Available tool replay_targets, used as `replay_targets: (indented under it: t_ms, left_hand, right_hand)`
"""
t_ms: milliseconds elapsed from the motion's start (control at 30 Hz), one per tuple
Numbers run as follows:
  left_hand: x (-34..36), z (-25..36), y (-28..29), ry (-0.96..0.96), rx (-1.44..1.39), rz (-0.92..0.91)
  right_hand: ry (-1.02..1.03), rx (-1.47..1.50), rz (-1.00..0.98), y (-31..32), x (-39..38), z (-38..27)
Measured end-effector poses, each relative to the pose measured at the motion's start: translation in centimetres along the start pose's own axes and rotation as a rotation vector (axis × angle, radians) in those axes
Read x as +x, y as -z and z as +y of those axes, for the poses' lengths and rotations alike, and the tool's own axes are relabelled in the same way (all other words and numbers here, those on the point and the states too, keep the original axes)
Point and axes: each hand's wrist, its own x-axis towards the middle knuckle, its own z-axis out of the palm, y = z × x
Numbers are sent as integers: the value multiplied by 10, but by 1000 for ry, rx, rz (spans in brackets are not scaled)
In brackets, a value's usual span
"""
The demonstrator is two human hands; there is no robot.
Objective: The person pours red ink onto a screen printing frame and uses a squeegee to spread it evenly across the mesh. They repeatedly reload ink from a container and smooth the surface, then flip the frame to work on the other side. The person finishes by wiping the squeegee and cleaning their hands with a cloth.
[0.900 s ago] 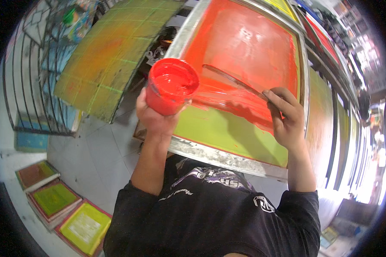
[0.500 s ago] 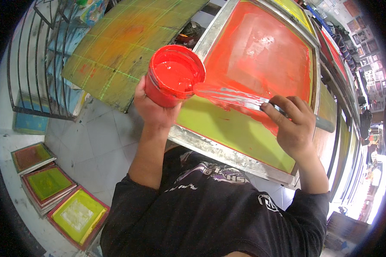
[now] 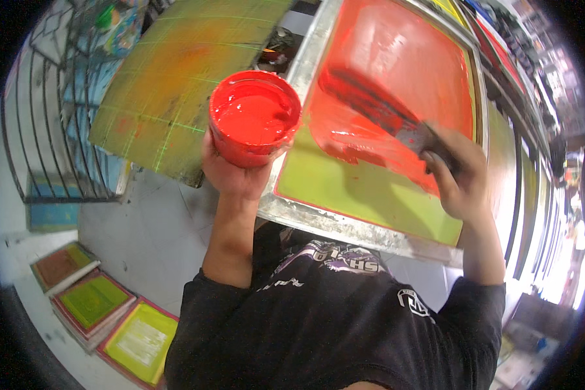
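Observation:
My left hand (image 3: 237,172) is wrapped round the lower side of a round tub (image 3: 240,153), tilted so its open mouth shows. Thick red ink (image 3: 250,117) lies inside and coats the rim. In my right hand (image 3: 458,172) is an ink spatula (image 3: 377,110), smeared in motion, its long blade streaked red and pointing to the upper left. The blade is over a large framed printing screen (image 3: 370,195); whether it touches the mesh I cannot tell. Red ink (image 3: 429,78) covers the far part of the mesh, while the near strip is yellow-green.
A stained greenish board (image 3: 169,84) with bright grid lines stands left of the screen. Beyond it is a black metal rack (image 3: 52,130). Smaller framed screens (image 3: 97,302) lie on the floor at lower left. More frames (image 3: 520,149) line the right side.
The spatula has left the tub's rim and swung up and right over the inked mesh, its blade now darker on the visible side. The tub has shifted slightly left.

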Motion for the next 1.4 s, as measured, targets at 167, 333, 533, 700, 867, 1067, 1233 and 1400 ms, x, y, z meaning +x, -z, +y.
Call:
replay_targets:
  t_ms: [167,333,533,700,867,1067,1233,1400]
  left_hand:
    - [3,2,-3,140,-198,-6]
    - [4,27,2,196,-55,-148]
    - [6,22,16,297,-41,-113]
    - [13,14,22,390,-117,-81]
    - [21,14,18,420,-118,-124]
    - [10,8,14,305,-63,-101]
    - [-7,-8,8,168,-33,-82]
    - [-25,-26,10,38,-74,7]
  right_hand:
    - [-508,348,-194,-17,-17,9]
    - [-764,294,34,3,-58,24]
    - [-810,421,771,3,-136,32]
    - [-792,638,1356,-27,-172,32]
    - [-771,632,1383,-42,-186,34]
    - [-667,740,1319,-39,-201,42]
    - [-654,784,1188,-22,-218,47]
    - [-663,675,1017,1,-247,38]
